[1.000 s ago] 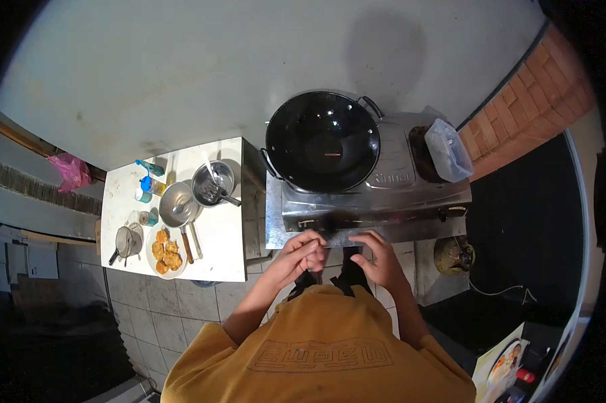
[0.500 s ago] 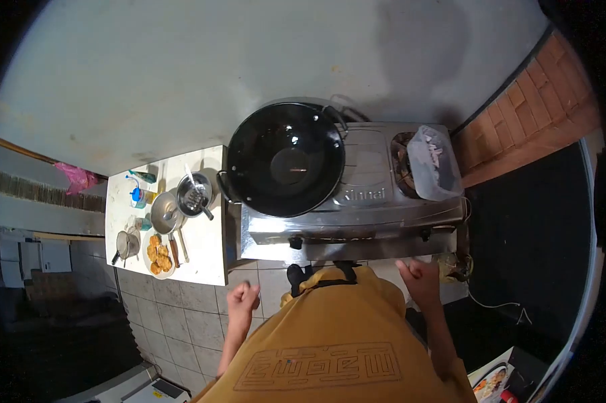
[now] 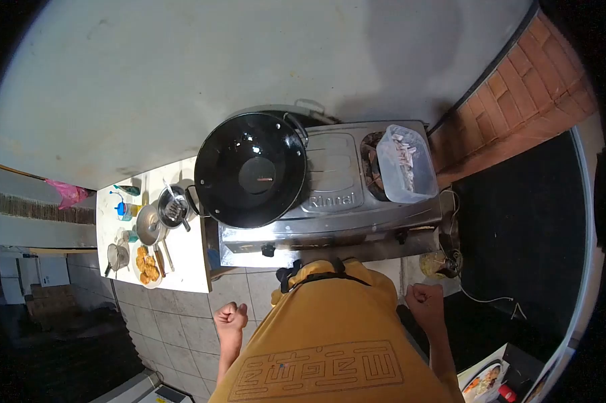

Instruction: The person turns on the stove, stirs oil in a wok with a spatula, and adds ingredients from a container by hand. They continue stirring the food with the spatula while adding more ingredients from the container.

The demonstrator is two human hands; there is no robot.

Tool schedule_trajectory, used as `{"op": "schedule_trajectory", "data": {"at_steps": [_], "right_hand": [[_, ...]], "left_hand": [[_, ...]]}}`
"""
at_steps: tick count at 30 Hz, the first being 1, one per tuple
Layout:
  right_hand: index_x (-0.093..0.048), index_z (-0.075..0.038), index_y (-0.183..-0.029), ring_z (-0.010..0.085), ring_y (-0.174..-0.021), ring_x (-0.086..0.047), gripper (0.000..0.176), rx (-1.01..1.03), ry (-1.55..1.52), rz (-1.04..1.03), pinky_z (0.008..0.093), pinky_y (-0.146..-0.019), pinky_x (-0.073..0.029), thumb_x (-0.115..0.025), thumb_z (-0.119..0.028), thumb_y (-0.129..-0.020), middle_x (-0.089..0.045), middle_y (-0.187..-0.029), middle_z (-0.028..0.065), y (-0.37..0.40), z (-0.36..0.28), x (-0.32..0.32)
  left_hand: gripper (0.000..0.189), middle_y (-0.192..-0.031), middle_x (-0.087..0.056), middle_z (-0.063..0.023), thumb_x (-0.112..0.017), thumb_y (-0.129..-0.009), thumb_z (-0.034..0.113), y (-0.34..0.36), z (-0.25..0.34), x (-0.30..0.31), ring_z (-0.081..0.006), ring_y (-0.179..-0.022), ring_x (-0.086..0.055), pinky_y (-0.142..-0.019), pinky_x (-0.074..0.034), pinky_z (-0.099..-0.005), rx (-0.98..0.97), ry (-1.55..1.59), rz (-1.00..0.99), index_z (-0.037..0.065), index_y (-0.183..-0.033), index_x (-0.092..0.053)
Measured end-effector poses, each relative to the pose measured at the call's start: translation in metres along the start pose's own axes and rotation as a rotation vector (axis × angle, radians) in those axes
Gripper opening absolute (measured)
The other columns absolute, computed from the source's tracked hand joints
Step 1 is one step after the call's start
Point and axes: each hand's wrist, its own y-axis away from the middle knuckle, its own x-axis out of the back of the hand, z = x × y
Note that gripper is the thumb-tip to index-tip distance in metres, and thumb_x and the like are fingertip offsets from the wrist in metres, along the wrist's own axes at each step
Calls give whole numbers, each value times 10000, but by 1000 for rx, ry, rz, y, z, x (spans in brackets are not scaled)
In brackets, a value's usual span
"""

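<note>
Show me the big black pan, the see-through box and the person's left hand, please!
Big black pan (image 3: pixel 252 169): head view, on its inside bottom.
See-through box (image 3: pixel 411 195): head view, on its front wall.
Left hand (image 3: pixel 231 316): head view, on the middle of the fist.

Palms hidden within curled left hand and right hand.

Grey wall, tiled floor.
</note>
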Motion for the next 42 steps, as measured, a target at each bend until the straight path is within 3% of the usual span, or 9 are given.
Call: {"op": "schedule_trajectory", "data": {"at_steps": [7,10,16,21,27,42], "right_hand": [[-314,-11,-640,77,-560,-240,375,213,9,5,297,-476,-228,-631,-8,-840,-227,-561,24,-44,-1,-9],[-294,-27,-639,77,-564,-235,373,278,-74,-23,291,-480,-224,-609,13,-835,-228,-566,5,-49,-6,-4],[-254,-52,-645,66,-584,-233,375,192,-18,49,281,-491,-224,-574,65,-801,-230,-585,-21,-48,1,-3],[-256,-65,-647,61,-579,-214,397,287,-125,26,282,-501,-212,-582,40,-847,-226,-586,-36,-47,-4,0],[-251,-71,-634,52,-558,-201,415,219,-42,116,288,-493,-190,-570,23,-883,-226,-579,-51,-37,11,-2],[-274,-73,-614,49,-562,-197,415,267,-33,90,284,-504,-181,-592,32,-859,-213,-572,-47,-42,13,-4]], "left_hand": [[495,-564,-296,70,-579,-883,-75,-25,24,-40,-37,-522,-246,-470,-204,-232,-165,80,60,141,-611,-226],[491,-561,-292,69,-572,-886,-66,-9,9,-23,-37,-525,-245,-469,-196,-237,-154,43,53,146,-612,-224],[501,-555,-291,74,-593,-896,-33,3,4,-17,-31,-527,-224,-462,-182,-242,-91,76,125,147,-603,-228],[505,-563,-287,82,-601,-880,-43,-2,-4,-26,-26,-558,-226,-489,-192,-237,-136,-32,88,134,-584,-232],[503,-562,-292,80,-603,-871,-53,0,-7,-19,-23,-568,-224,-494,-195,-229,-122,-7,75,128,-589,-228],[512,-553,-293,85,-609,-877,-35,5,-15,-19,-21,-551,-224,-485,-193,-229,-127,2,84,135,-590,-220]]}}
